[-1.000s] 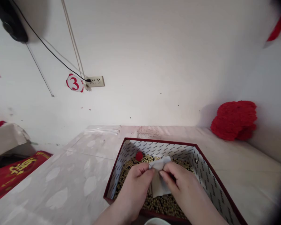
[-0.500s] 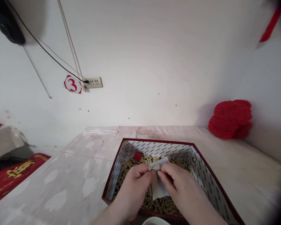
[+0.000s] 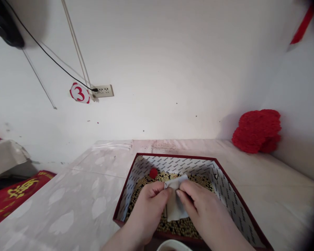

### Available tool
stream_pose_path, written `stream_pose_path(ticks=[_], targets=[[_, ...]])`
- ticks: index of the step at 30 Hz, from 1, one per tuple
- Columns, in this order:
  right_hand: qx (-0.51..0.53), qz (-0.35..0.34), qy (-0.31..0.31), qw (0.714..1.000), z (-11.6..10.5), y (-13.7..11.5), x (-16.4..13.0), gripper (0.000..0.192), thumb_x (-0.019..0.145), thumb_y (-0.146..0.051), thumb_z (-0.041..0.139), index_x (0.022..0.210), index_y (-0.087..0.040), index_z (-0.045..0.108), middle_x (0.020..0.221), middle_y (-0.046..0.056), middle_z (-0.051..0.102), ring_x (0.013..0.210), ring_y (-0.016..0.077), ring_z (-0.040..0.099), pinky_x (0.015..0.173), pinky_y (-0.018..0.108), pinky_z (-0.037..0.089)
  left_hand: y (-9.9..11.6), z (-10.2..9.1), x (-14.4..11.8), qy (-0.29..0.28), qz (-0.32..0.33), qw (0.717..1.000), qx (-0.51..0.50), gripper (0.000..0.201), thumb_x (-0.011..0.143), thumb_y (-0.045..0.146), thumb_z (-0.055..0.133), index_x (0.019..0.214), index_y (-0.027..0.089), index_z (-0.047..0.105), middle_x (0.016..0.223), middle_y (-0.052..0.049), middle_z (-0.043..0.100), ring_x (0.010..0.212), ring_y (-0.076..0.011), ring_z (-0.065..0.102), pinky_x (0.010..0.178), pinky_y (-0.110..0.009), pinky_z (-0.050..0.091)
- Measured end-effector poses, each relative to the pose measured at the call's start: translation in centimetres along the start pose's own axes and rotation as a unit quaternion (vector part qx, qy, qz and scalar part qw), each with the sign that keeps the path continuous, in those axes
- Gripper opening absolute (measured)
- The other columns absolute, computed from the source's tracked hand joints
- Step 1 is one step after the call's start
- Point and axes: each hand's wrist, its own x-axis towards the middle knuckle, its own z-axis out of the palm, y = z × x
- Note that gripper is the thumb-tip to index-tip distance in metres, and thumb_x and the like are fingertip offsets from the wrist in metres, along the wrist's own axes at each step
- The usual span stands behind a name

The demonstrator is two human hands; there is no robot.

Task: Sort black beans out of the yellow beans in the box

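Over a dark red box [image 3: 234, 190] lined with printed white paper, both my hands pinch a small piece of light grey cloth [image 3: 174, 205]. My left hand [image 3: 149, 205] grips its upper left edge between thumb and fingers. On the other side, my right hand [image 3: 202, 204] pinches its upper right part. The cloth hangs down between the hands. Gold and black beads [image 3: 178, 228] cover the bottom of the box below. A red round thing [image 3: 153, 173] lies in the box's far left corner.
A white container rim [image 3: 174, 244] shows at the bottom edge, before the box. The table has a pale patterned cover [image 3: 94, 205]. A red fluffy bundle [image 3: 258, 130] sits at the back right by the wall. On the wall is a socket strip [image 3: 104, 91] with a black cable.
Both hands still hold the cloth over the box, with only a slight shift of the fingers. The whole view has moved a little.
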Motion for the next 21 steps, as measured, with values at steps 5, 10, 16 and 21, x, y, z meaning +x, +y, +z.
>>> stream_pose_path(ticks=[5, 10, 16, 21], targets=[[-0.036, 0.014, -0.011, 0.999, -0.4, 0.1, 0.2, 0.020, 0.088, -0.025, 0.038, 0.069, -0.023, 0.043, 0.070, 0.000, 0.060, 0.065, 0.0185, 0.058, 0.058, 0.030, 0.036, 0.0, 0.1, 0.1, 0.002, -0.003, 0.999, -0.046, 0.024, 0.078, 0.035, 0.058, 0.065, 0.015, 0.058, 0.056, 0.003, 0.043, 0.054, -0.0098, 0.035, 0.053, -0.022, 0.031], [-0.002, -0.012, -0.084, 0.996, -2.0, -1.0, -0.6, 0.020, 0.085, -0.025, 0.041, 0.064, -0.022, 0.043, 0.062, -0.003, 0.056, 0.059, 0.0127, 0.053, 0.053, 0.024, 0.033, 0.0, -0.2, 0.5, 0.051, 0.016, 0.988, -0.146, 0.022, 0.074, 0.034, 0.064, 0.067, 0.014, 0.060, 0.060, 0.002, 0.051, 0.058, -0.0101, 0.042, 0.056, -0.021, 0.036], [-0.012, -0.068, -0.274, 0.959, -2.5, -2.8, -1.6, 0.023, 0.070, -0.018, 0.057, 0.051, -0.020, 0.045, 0.055, -0.003, 0.059, 0.048, 0.0105, 0.049, 0.043, 0.023, 0.025, 0.2, -0.3, 0.5, 0.086, -0.005, 0.977, -0.196, 0.024, 0.070, 0.033, 0.069, 0.062, 0.015, 0.055, 0.059, 0.003, 0.052, 0.054, -0.0084, 0.042, 0.053, -0.019, 0.034], [-0.087, 0.019, -0.133, 0.987, -1.5, 0.5, -0.5, 0.023, 0.087, -0.026, 0.042, 0.070, -0.021, 0.057, 0.072, 0.004, 0.067, 0.068, 0.0205, 0.062, 0.060, 0.031, 0.037, 0.1, -0.2, 0.4, 0.074, -0.008, 0.976, -0.204, 0.025, 0.071, 0.038, 0.069, 0.065, 0.016, 0.057, 0.057, 0.003, 0.055, 0.057, -0.0109, 0.048, 0.055, -0.020, 0.037]])
